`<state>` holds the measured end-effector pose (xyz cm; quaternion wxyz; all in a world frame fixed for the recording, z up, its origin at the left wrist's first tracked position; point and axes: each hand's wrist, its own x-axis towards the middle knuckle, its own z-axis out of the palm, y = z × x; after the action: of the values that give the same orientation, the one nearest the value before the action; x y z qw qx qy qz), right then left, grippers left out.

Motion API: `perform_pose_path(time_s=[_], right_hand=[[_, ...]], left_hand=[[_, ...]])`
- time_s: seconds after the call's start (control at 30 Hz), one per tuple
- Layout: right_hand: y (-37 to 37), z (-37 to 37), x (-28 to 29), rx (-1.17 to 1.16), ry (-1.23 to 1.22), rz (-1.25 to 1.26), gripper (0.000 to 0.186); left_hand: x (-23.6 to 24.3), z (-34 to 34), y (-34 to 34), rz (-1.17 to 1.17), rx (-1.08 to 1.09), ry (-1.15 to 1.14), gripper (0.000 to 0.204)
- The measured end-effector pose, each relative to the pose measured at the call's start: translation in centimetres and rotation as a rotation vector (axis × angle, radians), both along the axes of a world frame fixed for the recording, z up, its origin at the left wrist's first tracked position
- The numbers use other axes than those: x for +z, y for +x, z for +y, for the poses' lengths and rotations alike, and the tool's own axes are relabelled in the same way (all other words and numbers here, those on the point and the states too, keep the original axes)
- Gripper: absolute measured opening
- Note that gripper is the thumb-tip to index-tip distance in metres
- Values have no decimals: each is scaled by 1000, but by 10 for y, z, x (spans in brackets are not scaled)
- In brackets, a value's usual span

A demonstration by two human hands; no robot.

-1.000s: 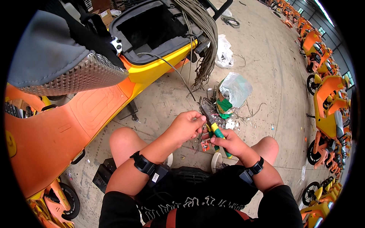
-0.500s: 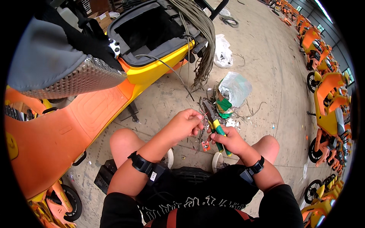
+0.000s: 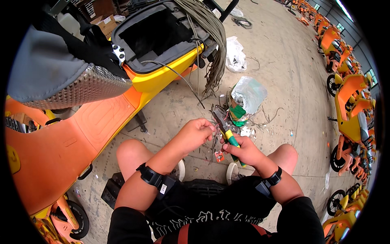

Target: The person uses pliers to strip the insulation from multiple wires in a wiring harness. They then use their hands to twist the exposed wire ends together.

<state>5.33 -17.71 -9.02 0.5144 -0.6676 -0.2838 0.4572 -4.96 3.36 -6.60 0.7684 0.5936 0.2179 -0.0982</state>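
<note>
Pliers [image 3: 228, 134] up in the right hand [image 3: 245, 150], wire work looking partway through
It's wrapped round their green-and-yellow handles [image 3: 233, 141], and just beside, the left hand [image 3: 200, 133] has thumb and fingertips drawn close, though whether they hold a wire I cannot tell! Wire scraps [image 3: 228, 120] litter the concrete floor [image 3: 298, 81] beyond, right by the crumpled sack [image 3: 254, 91], so some cutting looks done; that grey cable bundle [image 3: 214, 34], hanging long over the scooter [image 3: 156, 82], looks like what's left

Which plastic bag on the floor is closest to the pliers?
The pale plastic bag with green patches, just beyond the green-and-yellow-handled metal pliers. The crumpled white plastic bag past it lies farther off and shows no green.
</note>
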Motion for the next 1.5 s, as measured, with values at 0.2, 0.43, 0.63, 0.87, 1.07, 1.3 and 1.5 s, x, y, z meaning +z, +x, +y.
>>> perform_pose_path(time_s=[0.2,0.43,0.63,0.87,1.07,1.3,1.5], right_hand=[[0,0,5,16,-25,-35,22],[1,0,7,-11,-61,27,23],[1,-1,0,-28,55,183,24],[0,2,5,25,81,130,29],[-1,3,0,76,71,66,22],[-1,3,-4,70,68,-24,19],[-3,4,-4,72,49,2,19]], left_hand=[[3,0,0,5,0,-5,15],[-3,1,-1,-8,4,-33,14],[-3,2,-1,-16,-2,-19,15],[-5,2,0,-35,30,-16,17],[-6,0,-1,-18,23,22,13],[0,-2,0,45,38,-54,15],[2,-4,-2,14,50,-46,30]])
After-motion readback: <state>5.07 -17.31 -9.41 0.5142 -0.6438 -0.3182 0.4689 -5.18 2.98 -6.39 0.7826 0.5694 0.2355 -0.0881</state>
